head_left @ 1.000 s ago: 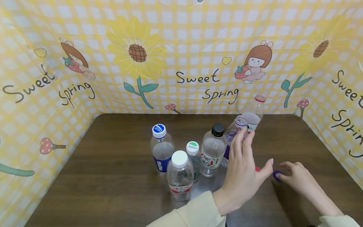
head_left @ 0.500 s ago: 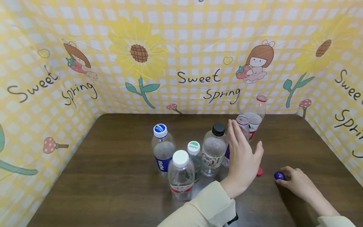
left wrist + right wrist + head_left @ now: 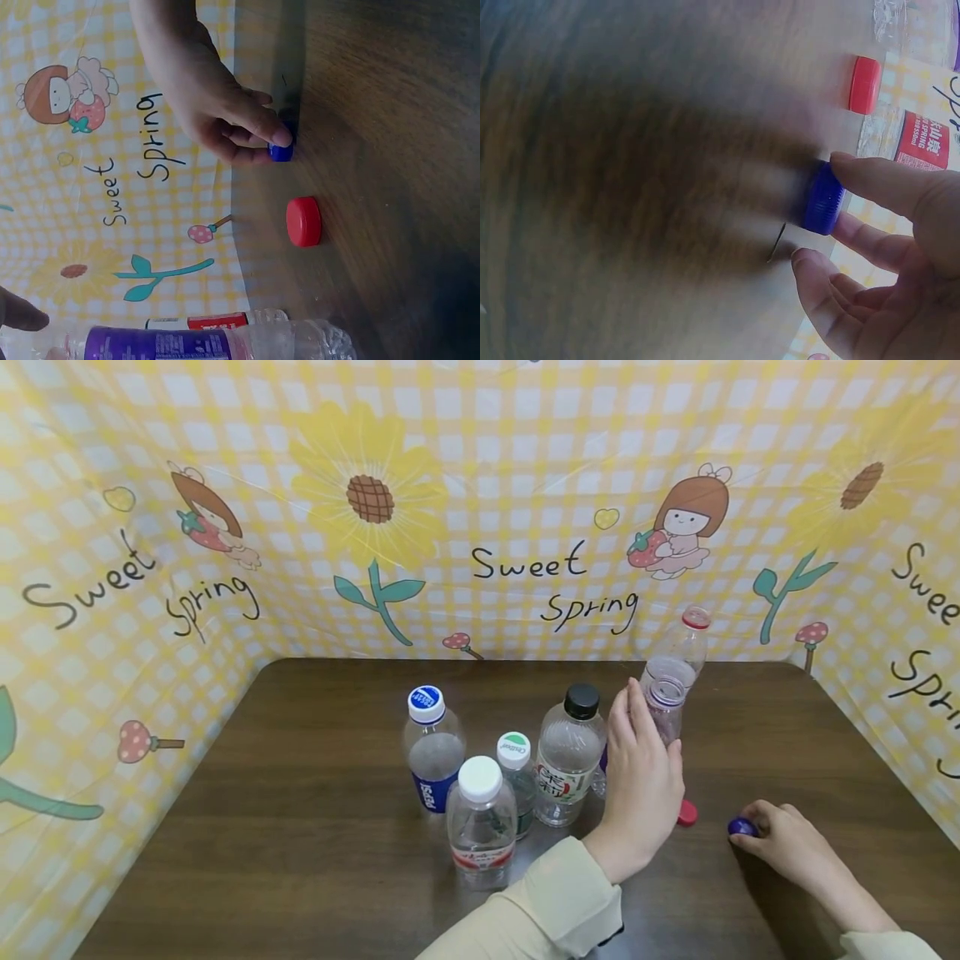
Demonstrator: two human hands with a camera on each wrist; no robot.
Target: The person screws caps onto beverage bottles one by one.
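Observation:
My left hand (image 3: 643, 777) holds an uncapped bottle with a purple label (image 3: 157, 343), fingers on its left side and thumb towards its right. In the head view the hand hides most of that bottle; its open neck (image 3: 666, 692) shows above the fingers. At the right, my right hand (image 3: 795, 847) pinches a dark blue bottle cap (image 3: 823, 199) between thumb and finger, low over the table. The cap lies close to the tabletop in the wrist views. A red cap (image 3: 686, 813) rests on the table between the two hands.
An uncapped bottle with a red neck ring (image 3: 678, 647) stands behind the held one. To the left stand capped bottles: black-capped (image 3: 567, 760), green-and-white-capped (image 3: 515, 756), white-capped (image 3: 482, 827) and blue-capped (image 3: 435, 752). A patterned cloth (image 3: 510, 460) walls the brown table (image 3: 300, 860).
My left hand has drawn its thumb in around the purple-label bottle, whose neck has shifted slightly right. My right hand has closed its fingers on the blue cap and turned it slightly.

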